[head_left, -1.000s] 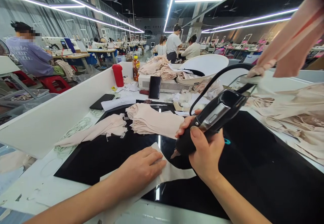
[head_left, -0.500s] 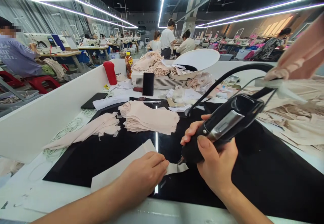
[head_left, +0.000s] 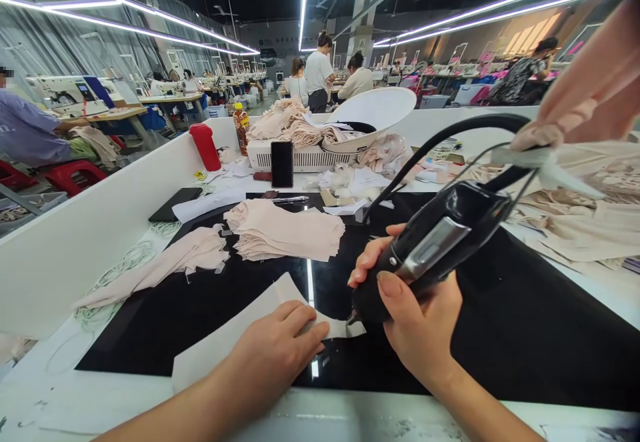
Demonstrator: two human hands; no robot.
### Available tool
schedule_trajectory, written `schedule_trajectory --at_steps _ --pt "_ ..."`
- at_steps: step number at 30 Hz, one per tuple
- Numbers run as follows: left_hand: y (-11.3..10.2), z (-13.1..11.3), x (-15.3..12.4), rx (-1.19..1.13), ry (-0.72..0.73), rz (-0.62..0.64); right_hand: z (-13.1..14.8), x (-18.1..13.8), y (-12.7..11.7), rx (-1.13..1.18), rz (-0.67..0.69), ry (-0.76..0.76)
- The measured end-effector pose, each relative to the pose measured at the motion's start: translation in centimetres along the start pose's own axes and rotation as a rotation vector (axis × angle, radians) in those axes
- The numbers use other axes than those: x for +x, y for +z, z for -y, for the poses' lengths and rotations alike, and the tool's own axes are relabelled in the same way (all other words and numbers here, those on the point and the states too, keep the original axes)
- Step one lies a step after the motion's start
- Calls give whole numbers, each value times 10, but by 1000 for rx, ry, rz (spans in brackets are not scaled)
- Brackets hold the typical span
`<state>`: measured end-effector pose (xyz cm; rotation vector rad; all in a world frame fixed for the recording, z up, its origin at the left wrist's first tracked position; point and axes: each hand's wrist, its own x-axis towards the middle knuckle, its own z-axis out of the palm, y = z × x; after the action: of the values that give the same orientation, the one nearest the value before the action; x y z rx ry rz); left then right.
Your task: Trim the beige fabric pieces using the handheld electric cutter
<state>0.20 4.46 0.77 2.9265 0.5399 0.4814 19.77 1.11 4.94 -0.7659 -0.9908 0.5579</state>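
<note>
My right hand (head_left: pixel 425 322) is wrapped around a black corded electric hand tool (head_left: pixel 440 229) with a silver panel on its side. The tool leans down to the left, its small metal tip at the narrow right end of a pale fabric piece (head_left: pixel 225 342). Over that piece lies my left hand (head_left: pixel 280 342), fingers together and thumb tucked alongside, pressing it onto the black board (head_left: pixel 525 335). Beyond them sits a stack of pale pink fabric pieces (head_left: pixel 285 229), with another bunched pile (head_left: pixel 165 265) to its left.
A black cable (head_left: pixel 445 132) arches up to a blurred pinkish thing (head_left: pixel 575 109) close to the camera. At the back stand a phone (head_left: pixel 282 164), a scale (head_left: pixel 305 157) heaped with fabric and a red container (head_left: pixel 204 147). More beige fabric (head_left: pixel 585 222) lies right. Co-workers sit and stand beyond.
The view has turned slightly right, so most things appear further left. My left fingers lie flatter on the fabric piece. The tool stays in my right hand, its tip still at the piece's right end.
</note>
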Motion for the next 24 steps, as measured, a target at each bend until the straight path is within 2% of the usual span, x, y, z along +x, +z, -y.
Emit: schedule_trajectory --at_steps 7,13,24 --pt "1 -3 -1 32 17 -22 0 3 5 25 -15 5" --pt "2 -2 0 28 0 9 -7 5 15 61 5 13" --pt "5 -3 -1 16 -51 13 -11 7 17 52 18 40"
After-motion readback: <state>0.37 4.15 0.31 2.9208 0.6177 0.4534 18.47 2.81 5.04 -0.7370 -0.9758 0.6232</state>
